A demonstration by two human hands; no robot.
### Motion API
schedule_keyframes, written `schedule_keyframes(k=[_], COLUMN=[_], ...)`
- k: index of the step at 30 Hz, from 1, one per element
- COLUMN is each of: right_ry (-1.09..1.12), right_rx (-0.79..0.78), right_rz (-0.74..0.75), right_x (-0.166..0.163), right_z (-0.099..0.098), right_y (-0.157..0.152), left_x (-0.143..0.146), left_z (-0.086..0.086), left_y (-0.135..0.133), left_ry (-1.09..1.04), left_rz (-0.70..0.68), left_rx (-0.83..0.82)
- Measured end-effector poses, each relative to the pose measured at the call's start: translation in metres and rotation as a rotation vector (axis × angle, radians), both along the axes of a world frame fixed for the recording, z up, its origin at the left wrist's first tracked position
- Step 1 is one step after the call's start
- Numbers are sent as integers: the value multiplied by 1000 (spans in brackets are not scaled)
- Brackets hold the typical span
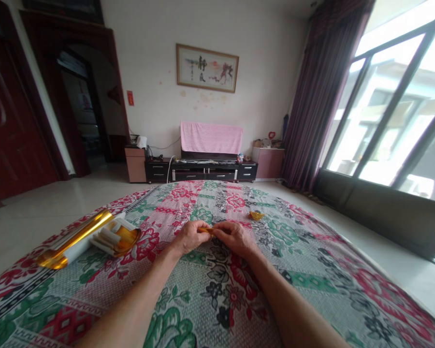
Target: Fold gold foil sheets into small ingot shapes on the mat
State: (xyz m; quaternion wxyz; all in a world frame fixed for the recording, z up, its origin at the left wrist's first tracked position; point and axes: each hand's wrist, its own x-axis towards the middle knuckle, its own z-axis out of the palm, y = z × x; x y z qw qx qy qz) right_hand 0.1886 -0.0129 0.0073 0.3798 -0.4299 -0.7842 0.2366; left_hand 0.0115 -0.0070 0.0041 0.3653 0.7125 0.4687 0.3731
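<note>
right up front, the left hand (193, 237) and right hand (235, 238) meet, fingers pinched narrow on one slim gold strip (205, 230)! it sits between them: three o'clock from the left hand, nine o'clock from the right, its long axis roughly nine to three, neither hand nearer since both touch it. and the look of it: thin, shiny, amber-gold, much of it hidden by fingers, so the full shape i cannot tell. beneath, floral cloth (174, 316) in red, green and grey. over at nine o'clock, a glossy gold sheet (80, 235) lies along a white roll (78, 251); about two o'clock from the right hand, a crumpled gold piece (255, 216); far off at twelve, a pink cover (212, 137) above a black cabinet (190, 175)
</note>
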Motion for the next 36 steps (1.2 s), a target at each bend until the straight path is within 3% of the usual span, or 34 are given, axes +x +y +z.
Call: schedule_keyframes(k=[12, 25, 32, 36], right_ry=[30, 131, 235, 189], right_rx=[-63, -115, -182, -168], right_rz=[13, 27, -61, -80], right_x=[-3, -4, -14, -13], right_z=[-2, -5, 12, 10], right_y=[2, 5, -6, -5], left_x=[-2, -2, 0, 2], left_z=[5, -3, -1, 3], left_y=[-3, 3, 4, 2], left_ry=[47, -83, -283, -339], left_rz=[-24, 18, 96, 117], left_rx=[27, -11, 10, 8])
